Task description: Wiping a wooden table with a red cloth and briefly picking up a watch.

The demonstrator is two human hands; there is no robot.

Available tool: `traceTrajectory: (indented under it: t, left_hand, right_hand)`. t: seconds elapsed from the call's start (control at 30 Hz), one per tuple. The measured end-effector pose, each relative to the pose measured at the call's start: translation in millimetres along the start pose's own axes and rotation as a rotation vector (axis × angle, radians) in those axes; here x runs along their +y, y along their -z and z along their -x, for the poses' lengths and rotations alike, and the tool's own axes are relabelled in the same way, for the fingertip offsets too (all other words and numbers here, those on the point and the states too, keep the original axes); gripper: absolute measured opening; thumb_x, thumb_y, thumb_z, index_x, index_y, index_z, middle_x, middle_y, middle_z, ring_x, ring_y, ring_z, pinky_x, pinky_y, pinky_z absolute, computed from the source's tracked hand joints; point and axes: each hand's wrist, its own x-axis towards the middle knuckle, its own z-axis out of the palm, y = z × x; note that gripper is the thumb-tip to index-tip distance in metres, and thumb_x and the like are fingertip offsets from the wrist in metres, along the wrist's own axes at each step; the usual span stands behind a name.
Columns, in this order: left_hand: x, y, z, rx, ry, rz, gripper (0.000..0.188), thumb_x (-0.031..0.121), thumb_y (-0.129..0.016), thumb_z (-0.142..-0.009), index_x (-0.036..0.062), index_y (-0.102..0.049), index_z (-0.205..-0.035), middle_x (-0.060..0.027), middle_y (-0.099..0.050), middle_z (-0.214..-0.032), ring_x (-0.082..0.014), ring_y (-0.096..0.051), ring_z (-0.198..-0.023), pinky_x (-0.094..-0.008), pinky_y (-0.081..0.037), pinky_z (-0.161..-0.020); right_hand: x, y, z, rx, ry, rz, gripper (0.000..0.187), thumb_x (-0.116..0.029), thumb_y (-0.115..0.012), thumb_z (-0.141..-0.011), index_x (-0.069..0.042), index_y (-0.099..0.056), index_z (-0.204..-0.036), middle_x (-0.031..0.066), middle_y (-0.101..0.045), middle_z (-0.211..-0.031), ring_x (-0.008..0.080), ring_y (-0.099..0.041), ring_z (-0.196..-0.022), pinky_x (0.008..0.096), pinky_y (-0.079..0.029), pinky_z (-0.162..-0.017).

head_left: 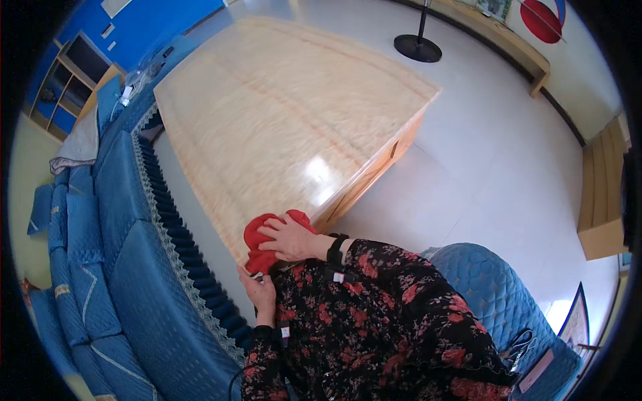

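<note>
A bunched red cloth [257, 232] lies on the near corner of a long, glossy, cream marble-patterned table [267, 113]. My right hand [289, 240] presses down on it from above, its fingers curved over the fabric and somewhat apart. Just below the cloth, my left hand [259, 293] is closed around the table's near corner, thumb and fingers on either side. The undersides of its fingers are hidden. Dark bands circle both my wrists, over black floral sleeves [374, 260].
A blue quilted sofa [150, 267] with lace trim runs along the table's left side. To the right, a blue quilted seat [481, 281] holds cables and a pink flat item [537, 371]. A round black stand base [418, 48] is on the floor beyond the table.
</note>
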Motion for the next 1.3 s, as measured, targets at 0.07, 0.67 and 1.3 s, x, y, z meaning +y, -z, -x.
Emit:
traceTrajectory:
  t: [0.07, 0.67, 1.3]
  left_hand:
    - [17.6, 2.5, 1.4, 0.001, 0.083, 0.014, 0.080, 0.005, -0.062, -0.077, -0.0043, -0.019, -0.144, -0.0262, -0.034, -0.139, -0.0348, -0.051, -0.113, -0.0355, -0.046, -0.091]
    - [-0.1, -4.7, -2.3, 0.058, -0.064, -0.220, 0.080, 0.006, -0.062, -0.076, -0.0080, -0.019, -0.142, -0.0326, -0.032, -0.138, -0.0434, -0.042, -0.122, -0.0402, -0.041, -0.098]
    - [21.5, -0.9, 0.5, 0.013, 0.147, -0.102, 0.081, 0.011, -0.062, -0.077, -0.0043, -0.016, -0.142, -0.0274, -0.031, -0.140, -0.0433, -0.041, -0.123, -0.0431, -0.036, -0.103]
  right_hand:
    - [22.4, 6.0, 11.2, 0.001, 0.192, -0.198, 0.036, -0.030, -0.064, -0.071, -0.023, -0.063, -0.106, 0.0076, -0.051, -0.123, 0.0287, -0.043, -0.118, 0.0504, -0.040, -0.087]
    - [182.4, 14.2, 86.6, 0.923, -1.342, -0.155, 0.071, -0.027, -0.060, -0.085, 0.001, -0.025, -0.141, 0.0353, -0.025, -0.140, 0.0532, -0.033, -0.125, 0.0511, -0.031, -0.103]
    - [144.0, 54.1, 24.9, -0.198, -1.008, 0.495, 0.055, -0.050, -0.050, -0.086, -0.022, -0.046, -0.133, 0.0131, -0.038, -0.140, 0.0341, -0.031, -0.130, 0.0616, -0.028, -0.097]
